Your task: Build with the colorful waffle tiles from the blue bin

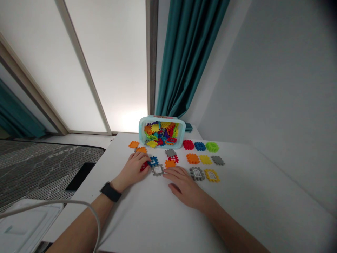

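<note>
My left hand, with a dark watch on the wrist, rests on the table with its thumb and fingers around a red interlocking tile. The red tile lies against a blue tile and close to a grey window-frame tile. My right hand lies palm down with its fingers stretched out and thumb apart. Its fingertips are at the right edge of the grey frame tile, just below an orange tile. A red window tile and a solid grey tile lie behind that orange one.
A pale blue tub full of mixed tiles lies with its opening toward me at the back of the white table. Sorted tiles, such as a yellow frame tile, sit at the right. A white cable crosses the lower left.
</note>
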{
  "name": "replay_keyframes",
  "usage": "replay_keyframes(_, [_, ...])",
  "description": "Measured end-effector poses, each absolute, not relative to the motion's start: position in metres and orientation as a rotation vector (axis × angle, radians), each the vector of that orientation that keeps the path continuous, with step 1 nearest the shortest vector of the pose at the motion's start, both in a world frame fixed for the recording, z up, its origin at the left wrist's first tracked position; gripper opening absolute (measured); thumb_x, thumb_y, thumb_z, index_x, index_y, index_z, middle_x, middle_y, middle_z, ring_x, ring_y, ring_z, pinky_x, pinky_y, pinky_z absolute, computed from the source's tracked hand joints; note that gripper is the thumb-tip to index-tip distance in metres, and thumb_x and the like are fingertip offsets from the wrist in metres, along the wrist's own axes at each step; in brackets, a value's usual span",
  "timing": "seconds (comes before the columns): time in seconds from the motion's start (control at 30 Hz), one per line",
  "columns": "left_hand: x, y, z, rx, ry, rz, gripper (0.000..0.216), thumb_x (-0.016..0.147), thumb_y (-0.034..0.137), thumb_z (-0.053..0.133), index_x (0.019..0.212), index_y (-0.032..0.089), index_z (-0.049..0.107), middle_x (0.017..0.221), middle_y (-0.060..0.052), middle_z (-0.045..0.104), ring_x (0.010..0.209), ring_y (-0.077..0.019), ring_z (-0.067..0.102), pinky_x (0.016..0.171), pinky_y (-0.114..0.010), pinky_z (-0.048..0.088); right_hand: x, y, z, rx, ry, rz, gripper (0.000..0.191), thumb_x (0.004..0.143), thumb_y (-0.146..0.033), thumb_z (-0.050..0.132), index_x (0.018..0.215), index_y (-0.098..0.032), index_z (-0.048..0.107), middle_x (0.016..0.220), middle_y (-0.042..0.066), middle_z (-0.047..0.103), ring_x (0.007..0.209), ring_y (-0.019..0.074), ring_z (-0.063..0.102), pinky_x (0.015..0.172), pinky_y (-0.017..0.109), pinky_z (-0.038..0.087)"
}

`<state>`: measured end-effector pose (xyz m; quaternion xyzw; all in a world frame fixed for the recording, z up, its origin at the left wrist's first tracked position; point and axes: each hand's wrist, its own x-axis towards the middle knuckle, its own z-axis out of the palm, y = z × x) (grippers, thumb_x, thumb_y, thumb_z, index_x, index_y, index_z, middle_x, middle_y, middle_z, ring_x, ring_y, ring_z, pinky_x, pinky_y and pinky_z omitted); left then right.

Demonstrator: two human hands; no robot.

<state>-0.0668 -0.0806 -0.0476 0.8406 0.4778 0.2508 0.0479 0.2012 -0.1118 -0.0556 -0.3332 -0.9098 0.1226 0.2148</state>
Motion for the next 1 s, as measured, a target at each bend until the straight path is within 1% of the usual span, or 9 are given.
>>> replay_keyframes(0.13, [-0.068,-0.079,-0.051,2.587,1.493,0.683,0.018,0.089,0.027,0.061,0.105,0.023,0.067,0.121,-0.007,0.066,0.118,-0.028,0.055,0.103,-0.046,0.042,0.2,-0.112,-0.056,-0.901,-2.553,0.351,0.043,0.092,-0.012,0.051,0.133,-0.022,0.06,0.143,0.009,0.06,0.135,0.0252,0.05,0.118,0.051,0.036])
replay_keyframes(0.23, [-0.065,-0.079,-0.054,2.574,1.528,0.66,0.015,0.089,0.027,0.062,0.102,0.024,0.067,0.122,-0.007,0.066,0.119,-0.0277,0.056,0.103,-0.046,0.042,0.2,-0.112,-0.057,-0.893,-2.559,0.354,0.04,0.092,-0.012,0.052,0.129,-0.023,0.062,0.142,0.009,0.06,0.135,0.0255,0.05,0.118,0.051,0.036])
replay_keyframes(0.4, [-0.059,-0.077,-0.06,2.522,1.615,0.682,0.011,0.087,0.025,0.063,0.098,0.024,0.065,0.119,-0.006,0.068,0.116,-0.0275,0.057,0.103,-0.047,0.04,0.2,-0.11,-0.057,-0.894,-2.56,0.35,0.036,0.092,-0.012,0.053,0.125,-0.022,0.064,0.137,0.009,0.063,0.133,0.0252,0.052,0.116,0.049,0.038])
replay_keyframes(0.5, [-0.057,-0.075,-0.062,2.489,1.656,0.676,0.009,0.087,0.025,0.063,0.095,0.024,0.064,0.117,-0.005,0.068,0.115,-0.0275,0.056,0.102,-0.047,0.039,0.199,-0.11,-0.056,-0.889,-2.563,0.357,0.037,0.091,-0.011,0.053,0.124,-0.023,0.064,0.136,0.009,0.064,0.131,0.0256,0.053,0.116,0.05,0.039])
replay_keyframes(0.63, [-0.056,-0.074,-0.063,2.468,1.69,0.677,0.007,0.086,0.026,0.064,0.093,0.024,0.064,0.114,-0.005,0.068,0.114,-0.0271,0.057,0.102,-0.046,0.038,0.197,-0.111,-0.052,-0.897,-2.572,0.377,0.038,0.091,-0.011,0.053,0.127,-0.021,0.062,0.135,0.009,0.063,0.129,0.0261,0.053,0.116,0.051,0.038])
replay_keyframes(0.83, [-0.055,-0.074,-0.061,2.547,1.71,0.704,0.011,0.081,0.026,0.069,0.091,0.023,0.065,0.112,-0.006,0.068,0.111,-0.0285,0.057,0.102,-0.048,0.038,0.196,-0.111,-0.051,-0.887,-2.572,0.377,0.044,0.088,-0.009,0.053,0.131,-0.02,0.059,0.134,0.01,0.063,0.129,0.0255,0.053,0.118,0.051,0.037])
replay_keyframes(1.0, [-0.052,-0.075,-0.058,2.635,1.72,0.713,0.011,0.079,0.025,0.069,0.088,0.022,0.064,0.11,-0.008,0.067,0.109,-0.0292,0.057,0.104,-0.049,0.036,0.194,-0.11,-0.053,-0.866,-2.564,0.329,0.042,0.087,-0.004,0.049,0.124,-0.018,0.063,0.13,0.01,0.065,0.127,0.0238,0.055,0.121,0.048,0.036])
